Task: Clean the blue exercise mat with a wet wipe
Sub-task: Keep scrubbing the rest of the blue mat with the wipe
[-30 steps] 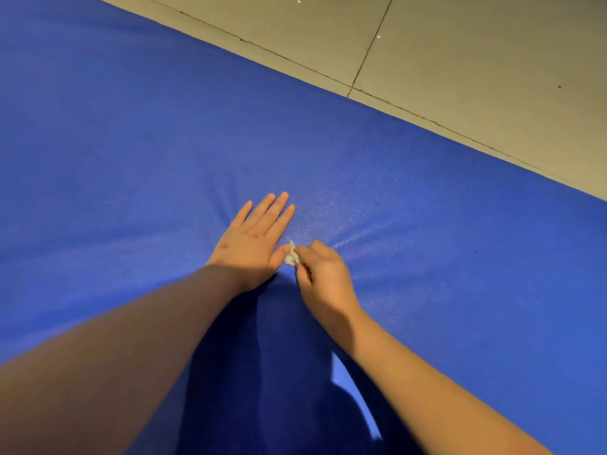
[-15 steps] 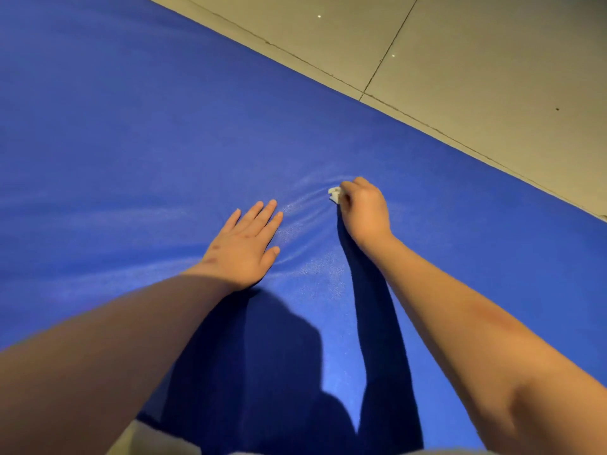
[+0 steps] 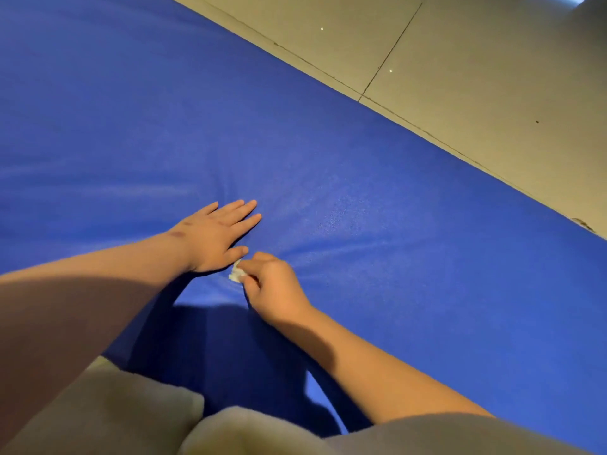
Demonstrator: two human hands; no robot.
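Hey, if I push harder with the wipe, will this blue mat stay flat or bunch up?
Probably it bunches: the blue mat shows soft ripples near the right hand gripping the wipe. The flat left hand likely pins it. It looks pliable, not stiff.

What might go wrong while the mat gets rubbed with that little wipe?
1. The wipe is a tiny wad pinched in the right hand, so it may slip out.
2. The mat is creased near the hands, so dirt in those folds might get missed.
3. The wipe sits right beside the thumb of the left hand, which lies flat on the mat, so a stroke could bump it.
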